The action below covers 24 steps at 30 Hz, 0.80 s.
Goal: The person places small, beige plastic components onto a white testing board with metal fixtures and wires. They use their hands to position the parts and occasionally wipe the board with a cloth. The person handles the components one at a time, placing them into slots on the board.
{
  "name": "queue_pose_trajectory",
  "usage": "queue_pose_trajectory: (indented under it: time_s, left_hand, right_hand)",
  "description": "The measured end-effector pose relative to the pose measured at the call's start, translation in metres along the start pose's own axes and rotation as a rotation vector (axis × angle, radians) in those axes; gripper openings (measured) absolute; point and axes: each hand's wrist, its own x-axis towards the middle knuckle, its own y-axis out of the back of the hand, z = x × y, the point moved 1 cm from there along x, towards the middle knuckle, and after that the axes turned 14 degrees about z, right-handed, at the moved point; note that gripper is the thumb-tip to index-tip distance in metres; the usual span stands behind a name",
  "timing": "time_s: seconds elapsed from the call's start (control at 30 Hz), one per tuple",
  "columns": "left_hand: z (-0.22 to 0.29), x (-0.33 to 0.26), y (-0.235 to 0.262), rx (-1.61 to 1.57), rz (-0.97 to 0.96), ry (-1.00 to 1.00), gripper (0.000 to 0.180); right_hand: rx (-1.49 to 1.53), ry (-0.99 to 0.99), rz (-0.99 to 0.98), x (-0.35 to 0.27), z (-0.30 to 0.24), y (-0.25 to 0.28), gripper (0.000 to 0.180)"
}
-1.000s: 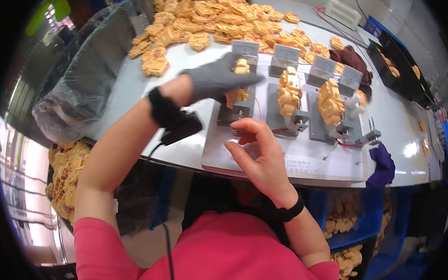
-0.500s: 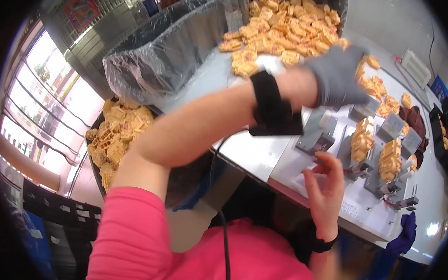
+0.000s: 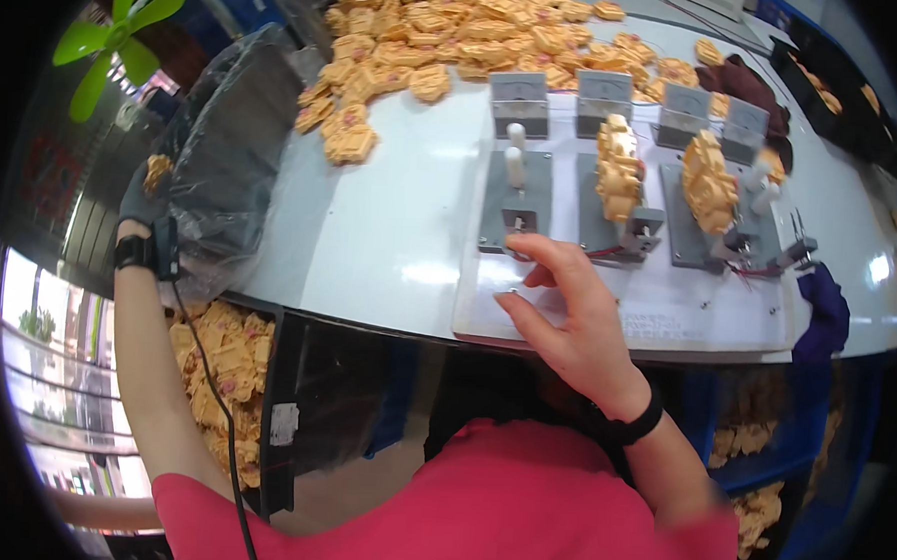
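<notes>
My left hand (image 3: 144, 199), in a grey glove, is stretched out at the far left beside a bin lined with clear plastic (image 3: 223, 160). Its fingers are closed on a small yellow-orange plastic part (image 3: 157, 173). My bare right hand (image 3: 577, 316) hovers at the front edge of a white fixture board (image 3: 507, 323), thumb and forefinger apart with nothing between them. Just beyond those fingertips is the leftmost grey fixture (image 3: 517, 198), with white posts and no orange part on it. Two more fixtures each hold an upright orange plastic part, the middle one (image 3: 620, 167) and the right one (image 3: 710, 181).
A heap of orange parts (image 3: 460, 25) covers the table's back. Below the bin, a dark crate (image 3: 281, 413) holds more. Dark cloth (image 3: 747, 93) and a black tray (image 3: 827, 96) lie at the back right, purple cloth (image 3: 822, 311) at the right edge. A green fan (image 3: 119, 37) stands upper left.
My left hand has swept from over the fixtures to the far left beside the lined bin. The view has turned, and my right hand keeps its open pose near the leftmost fixture.
</notes>
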Motion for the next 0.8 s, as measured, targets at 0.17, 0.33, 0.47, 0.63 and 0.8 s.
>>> queue_pose_trajectory:
  time_s: [0.17, 0.33, 0.47, 0.63, 0.8]
  left_hand:
    - [0.176, -0.07, -0.097, -0.32, 0.189, 0.111, 0.037]
    - [0.352, -0.197, -0.216, -0.581, -0.091, -0.005, 0.05]
    - [0.41, -0.301, -0.243, -0.475, -0.471, -0.065, 0.069]
    - [0.425, -0.337, -0.262, -0.303, -0.439, -0.113, 0.082]
    - [0.423, -0.339, -0.266, -0.336, -0.426, -0.098, 0.085]
  right_hand:
    - [-0.018, -0.008, 0.02, -0.003, 0.0, 0.0, 0.051]
    - [-0.313, 0.026, 0.035, -0.013, -0.015, 0.04, 0.048]
    - [-0.703, 0.138, -0.034, -0.013, -0.01, 0.075, 0.027]
    - [-0.746, 0.163, -0.081, -0.008, 0.001, 0.077, 0.011]
    - [-0.693, 0.049, -0.064, -0.006, 0.003, 0.077, 0.008]
